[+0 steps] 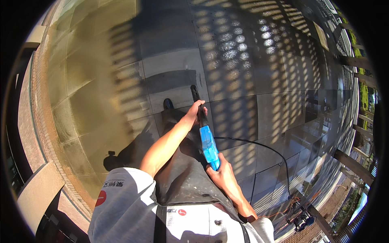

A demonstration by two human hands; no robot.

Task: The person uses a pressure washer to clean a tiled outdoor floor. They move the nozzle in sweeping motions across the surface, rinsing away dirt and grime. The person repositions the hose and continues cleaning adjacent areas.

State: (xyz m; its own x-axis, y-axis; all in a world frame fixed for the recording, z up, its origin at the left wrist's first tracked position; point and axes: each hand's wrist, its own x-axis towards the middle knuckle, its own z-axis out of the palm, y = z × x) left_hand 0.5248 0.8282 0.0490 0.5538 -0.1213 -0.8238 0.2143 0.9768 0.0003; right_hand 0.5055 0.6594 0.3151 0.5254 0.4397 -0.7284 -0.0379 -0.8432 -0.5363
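Observation:
A blue-bodied pressure washer gun (207, 142) with a black lance (194, 92) points away from me over wet stone paving slabs (173, 62). My left hand (196, 111) is wrapped around the lance just ahead of the blue body. At the rear, my right hand (221, 170) grips the handle end; its fingers on the far side are partly hidden, and so is any trigger. No water jet can be made out at the lance tip. A black hose (264, 144) leads off to the right from near the gun. One dark boot (168, 104) shows left of the lance.
The hose curves toward equipment (299, 217) with orange cords at the lower right. Dark posts (354, 164) stand along the right side. A brick border (48, 127) and a pale stone block (41, 183) edge the left. Lattice shadows and sun glare cross the slabs.

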